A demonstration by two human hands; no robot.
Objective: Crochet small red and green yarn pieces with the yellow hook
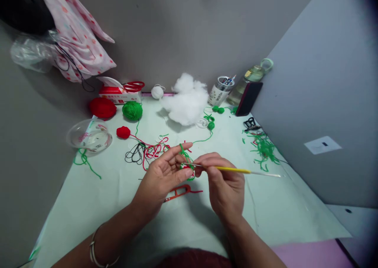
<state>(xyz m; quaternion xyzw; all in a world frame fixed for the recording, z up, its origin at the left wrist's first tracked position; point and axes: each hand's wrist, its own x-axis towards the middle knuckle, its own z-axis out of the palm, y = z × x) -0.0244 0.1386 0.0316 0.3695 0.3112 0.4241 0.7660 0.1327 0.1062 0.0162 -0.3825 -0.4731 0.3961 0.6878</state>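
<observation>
Between thumb and fingers, my left hand pinches a small crochet piece in green, red and white. Green yarn loops over its raised index finger. My right hand grips a crochet hook with a yellow handle, its metal tip lying at the piece's upper edge. Part of the piece is hidden by my left fingers. Just below the hands, an orange-handled tool lies on the table beside a short red strand.
Red yarn, a green yarn ball and a clear bowl stand left. White stuffing lies at the back, near a pen cup, bottle and propped phone. Green yarn scraps lie right, against the wall.
</observation>
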